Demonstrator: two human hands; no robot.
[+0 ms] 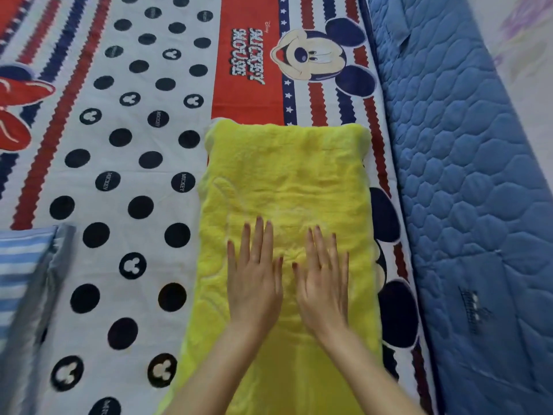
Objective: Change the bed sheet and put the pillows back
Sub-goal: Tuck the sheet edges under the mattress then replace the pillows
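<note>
A cartoon-mouse bed sheet (125, 163), white with black dots and red and navy stripes, lies spread flat over the bed. On its right part lies a folded fluffy yellow blanket (287, 175), long side running away from me. My left hand (254, 280) and my right hand (323, 283) lie side by side, palms down, fingers straight, pressing flat on the middle of the yellow blanket. A blue-and-white striped pillow (21, 271) shows at the left edge, partly cut off.
The blue quilted side of the mattress (460, 175) runs along the right of the sheet. A pale patterned floor (526, 55) shows at the far right top.
</note>
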